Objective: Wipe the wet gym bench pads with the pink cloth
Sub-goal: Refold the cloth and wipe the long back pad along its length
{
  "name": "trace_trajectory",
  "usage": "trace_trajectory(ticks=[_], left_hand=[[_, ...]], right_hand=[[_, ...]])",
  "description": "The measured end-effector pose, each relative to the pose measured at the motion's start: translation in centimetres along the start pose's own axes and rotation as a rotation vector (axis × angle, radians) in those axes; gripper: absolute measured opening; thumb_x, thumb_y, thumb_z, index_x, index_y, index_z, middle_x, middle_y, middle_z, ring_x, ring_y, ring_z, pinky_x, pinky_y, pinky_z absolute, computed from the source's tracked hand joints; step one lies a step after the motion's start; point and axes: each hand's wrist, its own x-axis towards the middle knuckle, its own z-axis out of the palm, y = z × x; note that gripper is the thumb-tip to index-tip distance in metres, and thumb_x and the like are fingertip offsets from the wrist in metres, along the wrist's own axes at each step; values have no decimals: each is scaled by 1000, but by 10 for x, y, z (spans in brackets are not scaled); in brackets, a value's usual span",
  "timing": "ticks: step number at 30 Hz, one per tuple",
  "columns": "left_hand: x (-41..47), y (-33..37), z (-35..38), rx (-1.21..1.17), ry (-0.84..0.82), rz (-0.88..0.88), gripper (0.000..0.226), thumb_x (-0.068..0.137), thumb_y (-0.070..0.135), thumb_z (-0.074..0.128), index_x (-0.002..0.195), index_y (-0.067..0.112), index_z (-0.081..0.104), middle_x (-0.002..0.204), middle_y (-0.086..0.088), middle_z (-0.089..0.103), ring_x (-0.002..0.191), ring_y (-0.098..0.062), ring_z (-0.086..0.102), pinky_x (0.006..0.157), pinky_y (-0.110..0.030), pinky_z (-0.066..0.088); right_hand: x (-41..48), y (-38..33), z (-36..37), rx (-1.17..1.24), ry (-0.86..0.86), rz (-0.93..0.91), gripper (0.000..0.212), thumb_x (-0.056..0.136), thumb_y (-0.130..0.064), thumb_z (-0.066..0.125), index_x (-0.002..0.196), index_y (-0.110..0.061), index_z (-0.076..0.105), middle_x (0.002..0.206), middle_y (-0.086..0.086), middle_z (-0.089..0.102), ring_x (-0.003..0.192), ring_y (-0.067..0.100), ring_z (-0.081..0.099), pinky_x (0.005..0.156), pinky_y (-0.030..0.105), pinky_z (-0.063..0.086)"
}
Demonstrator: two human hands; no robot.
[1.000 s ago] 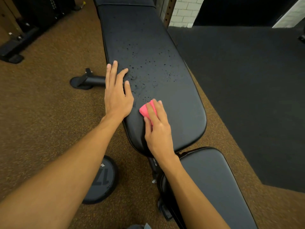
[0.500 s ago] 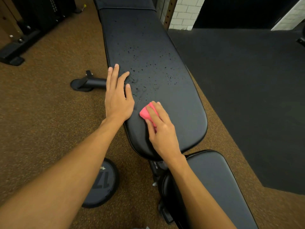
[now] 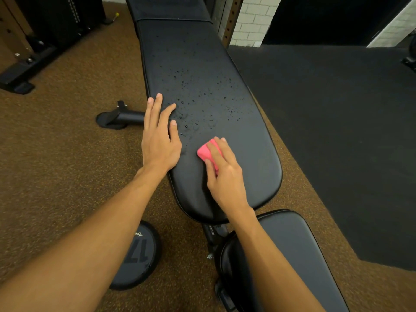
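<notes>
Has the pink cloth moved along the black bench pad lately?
Yes, slightly: the pink cloth in the right hand slid away from the near end of the black pad, toward the droplets.

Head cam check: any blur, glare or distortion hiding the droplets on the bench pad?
Head view: wide-angle bends the back pad edges and swells the forearms; droplets read as sharp glints, with only soft sheen near the pad's rounded end; right hand and pink cloth look crisp, no clear motion blur; doorway top right is crushed to black.
</notes>
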Motion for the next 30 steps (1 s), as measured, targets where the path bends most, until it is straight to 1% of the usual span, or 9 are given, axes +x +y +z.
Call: trace_trajectory(ticks=[4, 8, 11, 14, 17, 20, 23, 28, 30], left_hand=[[-1, -1, 1, -2, 7, 10, 44, 112, 24, 40, 155, 22, 49, 177, 8, 15, 164, -11, 1, 131, -31, 13], [-1, -1, 0, -4, 13, 15, 44, 113, 23, 40, 155, 21, 49, 177, 7, 16, 164, -11, 2, 130, -28, 12], [-2, -1, 0, -9, 15, 4, 43, 113, 22, 40, 155, 24, 50, 176, 10, 16, 164, -9, 2, 129, -27, 12], [-2, 0, 1, -7, 18, -13, 43, 113, 23, 40, 154, 24, 50, 176, 11, 17, 163, -7, 2, 128, -27, 12], [-2, 1, 0, 3, 17, -10, 43, 113, 23, 40, 154, 24, 50, 176, 10, 17, 163, -8, 2, 126, -20, 7], [-2, 0, 0, 7, 15, 0, 43, 113, 24, 39, 154, 24, 50, 176, 10, 17, 163, -8, 3, 127, -22, 9], [-3, 0, -1, 3, 20, 2, 43, 113, 23, 39, 154, 24, 50, 176, 11, 18, 163, -8, 3, 129, -27, 13], [-4, 2, 0, 23, 34, -19, 42, 113, 23, 40, 153, 26, 52, 175, 12, 20, 163, -7, 5, 121, -8, 2], [-4, 2, 0, 30, 33, -21, 42, 113, 24, 40, 153, 26, 52, 175, 12, 21, 163, -8, 6, 118, -3, -1]], right_hand=[[31, -11, 14, 29, 72, 146, 43, 111, -16, 54, 152, -1, 56, 164, 14, 47, 161, 31, 30, 125, 9, 9], [28, -21, 19, 52, -9, -4, 41, 112, -17, 55, 150, -5, 58, 164, 13, 47, 161, 29, 30, 129, 24, 22], [10, -6, 4, 21, -48, -81, 41, 111, -18, 58, 151, -7, 59, 163, 10, 49, 159, 25, 34, 129, 21, 23], [18, 6, -2, -1, 26, 47, 42, 112, -19, 56, 152, -6, 57, 163, 12, 48, 159, 28, 34, 127, 12, 15], [39, -5, 12, 17, 73, 138, 44, 112, -18, 53, 153, -2, 55, 165, 14, 46, 161, 31, 30, 128, 16, 14], [34, -19, 21, 58, 9, 20, 41, 112, -16, 54, 151, -3, 57, 165, 15, 45, 161, 31, 28, 131, 31, 25], [12, -8, 11, 47, -87, -141, 43, 111, -15, 56, 153, -5, 55, 166, 11, 45, 162, 25, 29, 131, 30, 26], [28, 6, 4, 39, 10, 28, 43, 111, -19, 57, 152, -6, 57, 165, 12, 47, 161, 28, 31, 127, 15, 17], [39, -4, 13, 57, 17, 47, 43, 112, -18, 55, 152, -3, 55, 165, 15, 45, 161, 31, 29, 129, 21, 18]])
